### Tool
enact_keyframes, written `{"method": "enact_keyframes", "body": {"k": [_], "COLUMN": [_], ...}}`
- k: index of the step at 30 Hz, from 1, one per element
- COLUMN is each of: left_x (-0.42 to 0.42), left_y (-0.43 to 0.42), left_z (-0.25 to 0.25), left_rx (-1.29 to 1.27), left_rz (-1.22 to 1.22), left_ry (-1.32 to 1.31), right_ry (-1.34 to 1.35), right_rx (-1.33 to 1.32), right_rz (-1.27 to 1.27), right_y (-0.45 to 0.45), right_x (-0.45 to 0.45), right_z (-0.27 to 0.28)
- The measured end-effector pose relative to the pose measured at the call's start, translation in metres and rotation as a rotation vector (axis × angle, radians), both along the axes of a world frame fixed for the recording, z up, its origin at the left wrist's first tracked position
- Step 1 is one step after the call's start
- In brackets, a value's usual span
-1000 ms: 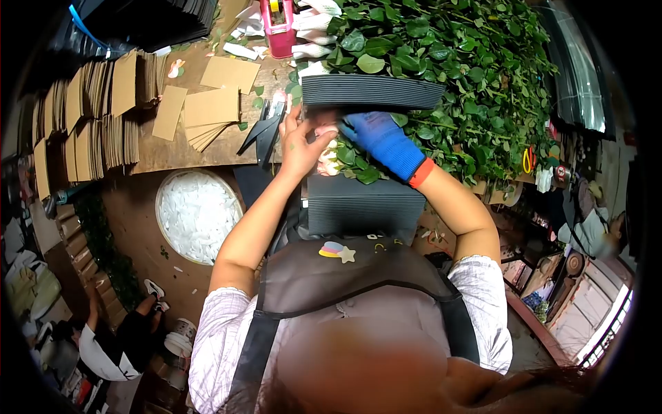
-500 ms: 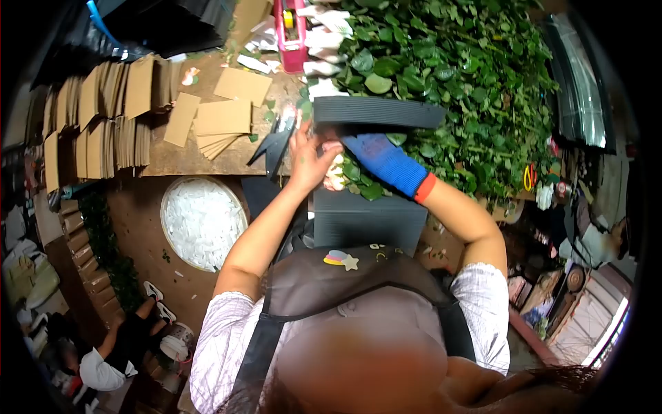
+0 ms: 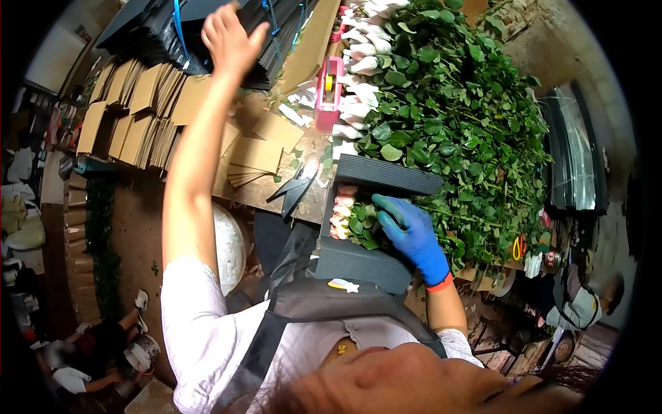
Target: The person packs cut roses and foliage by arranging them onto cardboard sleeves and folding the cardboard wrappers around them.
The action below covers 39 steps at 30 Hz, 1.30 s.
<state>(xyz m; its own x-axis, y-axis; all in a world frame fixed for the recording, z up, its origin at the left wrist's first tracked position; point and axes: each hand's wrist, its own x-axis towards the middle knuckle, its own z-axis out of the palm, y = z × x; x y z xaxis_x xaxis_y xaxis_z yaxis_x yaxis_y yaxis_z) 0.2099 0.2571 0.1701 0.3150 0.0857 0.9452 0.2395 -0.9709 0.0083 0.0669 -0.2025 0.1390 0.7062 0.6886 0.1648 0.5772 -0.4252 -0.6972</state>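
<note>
My bare left hand (image 3: 233,40) is raised at the far left, fingers spread and holding nothing I can see, over a stack of black sheets (image 3: 155,31). My right hand (image 3: 408,238) wears a blue glove with greenish fingertips. It lies at the leafy stems of pale pink roses (image 3: 341,212), finger and thumb apart. The roses rest between folds of black corrugated sheet (image 3: 372,265), whose far flap (image 3: 389,174) stands up behind them. Black scissors (image 3: 295,190) lie left of the roses.
A large pile of leafy stems (image 3: 462,124) with white-wrapped heads (image 3: 355,110) covers the right side. A pink tape dispenser (image 3: 329,93), cardboard pieces (image 3: 255,159) and cardboard stacks (image 3: 141,131) lie leftward. A round white tub (image 3: 227,248) stands below. Other people (image 3: 72,376) sit nearby.
My left hand has left the roses and swung up and left to the black sheets. My right hand has drawn back from under the far flap onto the leaves. The view has shifted.
</note>
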Motion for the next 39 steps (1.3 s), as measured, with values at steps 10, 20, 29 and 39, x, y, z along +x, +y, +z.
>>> {"method": "enact_keyframes", "body": {"k": [10,20,29,39], "left_x": [-0.139,-0.235,-0.224,-0.221], "left_y": [-0.154,-0.212,-0.215,-0.214], "left_z": [0.042,-0.089,-0.165,-0.131], "left_rx": [-0.013,-1.146,-1.469,-0.437], "left_rz": [-0.799,-0.541,-0.601,-0.733], "left_ry": [0.128,0.667,1.278,1.159], "right_ry": [1.004,0.721,0.311,0.116], "right_rx": [0.521,-0.034,-1.222,-0.516], "right_rz": [0.059,-0.353,-0.067,0.511], "right_y": [0.024,-0.056,-0.046,-0.002], "right_x": [0.023,0.028,0.023,0.025], "right_z": [0.015,-0.033,-0.003,-0.07]}}
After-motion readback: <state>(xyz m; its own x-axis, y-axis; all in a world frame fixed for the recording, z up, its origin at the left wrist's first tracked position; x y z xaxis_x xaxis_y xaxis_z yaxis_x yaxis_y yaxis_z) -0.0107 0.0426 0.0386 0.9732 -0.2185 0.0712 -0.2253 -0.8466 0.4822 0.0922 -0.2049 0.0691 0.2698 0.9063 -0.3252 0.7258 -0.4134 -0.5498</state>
